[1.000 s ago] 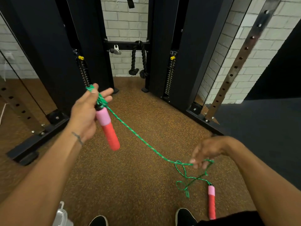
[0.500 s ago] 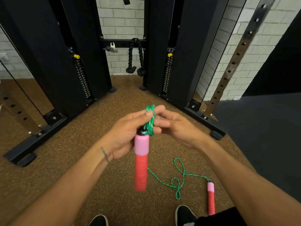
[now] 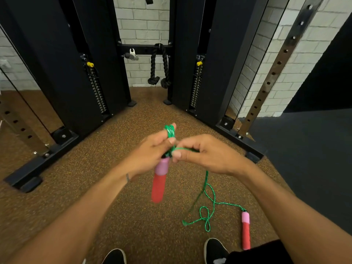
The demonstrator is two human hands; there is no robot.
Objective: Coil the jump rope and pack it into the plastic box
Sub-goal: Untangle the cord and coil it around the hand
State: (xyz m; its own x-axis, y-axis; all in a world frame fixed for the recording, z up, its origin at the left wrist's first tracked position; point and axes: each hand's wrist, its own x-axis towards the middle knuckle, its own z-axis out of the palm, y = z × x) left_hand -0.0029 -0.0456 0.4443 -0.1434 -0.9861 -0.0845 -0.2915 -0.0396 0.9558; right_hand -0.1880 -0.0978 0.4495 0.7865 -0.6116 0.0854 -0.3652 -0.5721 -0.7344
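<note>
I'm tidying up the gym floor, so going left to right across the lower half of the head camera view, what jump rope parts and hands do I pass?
Left hand → hanging handle → right hand → loose green rope on the floor → second handle lying on the floor.

Bare forearms, no sleeves; small dark mark, perhaps a tattoo [image 3: 127,177], at left wrist; black shoes [image 3: 215,249]; dark shorts [image 3: 257,254].

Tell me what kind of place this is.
Most likely a gym. A black cable machine with weight stacks stands ahead, a triceps rope attachment hangs from its crossbar, and the speckled rubber floor suits a workout area.
</note>
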